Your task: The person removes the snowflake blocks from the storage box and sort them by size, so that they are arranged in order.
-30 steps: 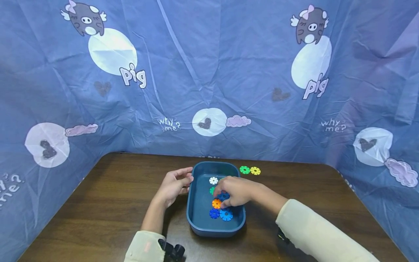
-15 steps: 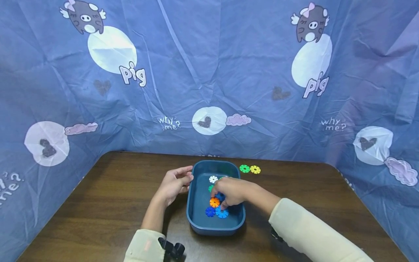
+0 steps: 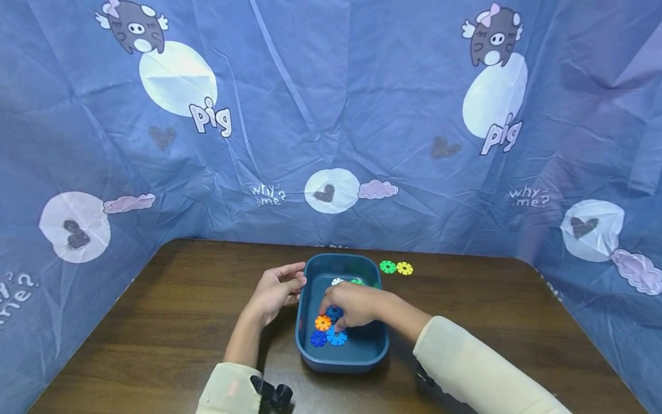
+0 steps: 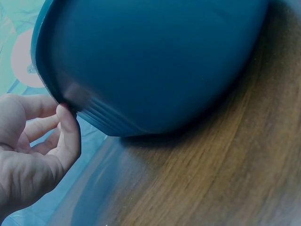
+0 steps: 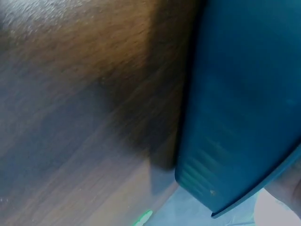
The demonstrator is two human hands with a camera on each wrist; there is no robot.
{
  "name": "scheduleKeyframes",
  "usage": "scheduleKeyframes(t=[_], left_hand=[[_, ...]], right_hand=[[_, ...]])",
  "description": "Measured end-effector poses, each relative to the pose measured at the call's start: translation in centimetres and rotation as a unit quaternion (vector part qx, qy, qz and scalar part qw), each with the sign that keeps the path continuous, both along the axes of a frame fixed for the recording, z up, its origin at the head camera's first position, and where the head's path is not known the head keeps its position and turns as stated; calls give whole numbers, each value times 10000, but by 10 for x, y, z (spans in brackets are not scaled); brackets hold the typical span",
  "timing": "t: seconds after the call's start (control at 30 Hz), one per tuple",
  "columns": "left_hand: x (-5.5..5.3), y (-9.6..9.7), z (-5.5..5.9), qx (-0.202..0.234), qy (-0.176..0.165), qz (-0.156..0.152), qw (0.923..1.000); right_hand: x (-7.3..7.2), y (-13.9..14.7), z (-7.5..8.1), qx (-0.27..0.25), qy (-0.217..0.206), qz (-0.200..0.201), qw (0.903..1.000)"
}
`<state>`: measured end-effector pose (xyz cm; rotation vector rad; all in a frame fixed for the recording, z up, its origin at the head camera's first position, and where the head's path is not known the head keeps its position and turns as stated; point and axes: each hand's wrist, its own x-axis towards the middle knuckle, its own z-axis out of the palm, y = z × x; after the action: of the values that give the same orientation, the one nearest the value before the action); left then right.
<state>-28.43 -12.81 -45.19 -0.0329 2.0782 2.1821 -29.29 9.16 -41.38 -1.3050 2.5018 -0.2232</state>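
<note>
Holding the left rim of a blue bin [image 3: 343, 364], the left hand [image 3: 274, 293] has its thumb and fingers bent against the edge. The right hand [image 3: 355, 303] dips inside with curled fingers, its thumb, set apart from them, at a light blue disc [image 3: 332, 338]; whether it pinches any piece cannot be told, since its fingertips are partly hidden. Between both hands, the bin sits on the table [image 3: 196, 322], its long side running away from the person. Under the right hand, a dark blue disc [image 3: 337, 310] is partly covered; just left of its thumb are an orange disc [image 3: 319, 324] and, nearer the person, a deep blue disc [image 3: 315, 340]. The notched, round pieces face upward. Beyond the right hand, a white disc [image 3: 337, 281] and a green disc [image 3: 357, 282] peek out inside the bin; farther off, on the table, a bright green disc [image 3: 384, 268] and a yellow disc [image 3: 408, 269] lie side by side.
</note>
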Motion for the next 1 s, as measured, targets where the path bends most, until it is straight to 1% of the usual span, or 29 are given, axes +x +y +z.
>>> scheduleKeyframes(t=[0.17,0.37,0.53,0.8,1.0], left_hand=[[0,0,0,-2,29,-87,10000],[1,0,0,52,-2,-69,10000],[2,1,2,60,-23,-62,10000],[3,0,3,-2,34,-122,9999],[2,1,4,17,18,-114,9999]], right_hand=[[-4,3,-1,-173,-82,-132,9997],[-13,7,1,-439,-234,-335,9982],[-19,6,-2,-398,-328,-378,9980],[-26,7,-8,-380,-479,-596,9963],[-29,4,-6,-356,-857,-778,9926]])
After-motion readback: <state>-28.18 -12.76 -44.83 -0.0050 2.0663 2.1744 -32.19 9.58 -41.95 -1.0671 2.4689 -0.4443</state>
